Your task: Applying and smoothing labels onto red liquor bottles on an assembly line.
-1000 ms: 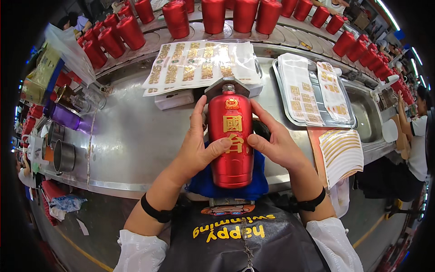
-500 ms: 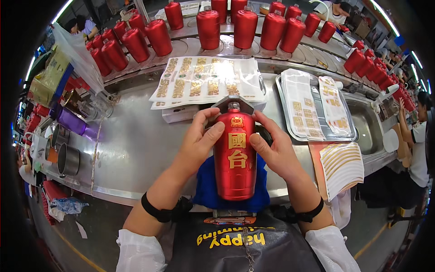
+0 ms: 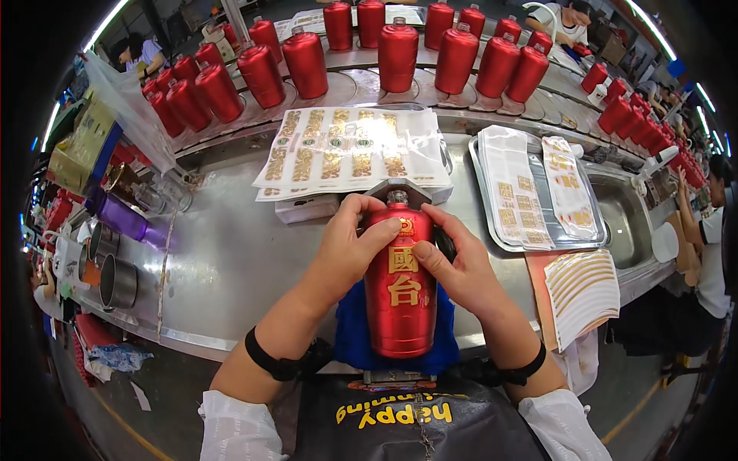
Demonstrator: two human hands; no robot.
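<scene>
While the steel worktop is bare across its left-centre section up to the near edge, label sheets occupy the middle of its far edge and a tray sits toward the far right corner. The red bottle lies at mid near edge, neck pointing away, between both hands. Left hand: half-curled, holding the left shoulder. Right hand: half-curled, holding the right side.

Looks like a factory workshop, judging by the conveyor, rows of red bottles, steel bench and people.
</scene>
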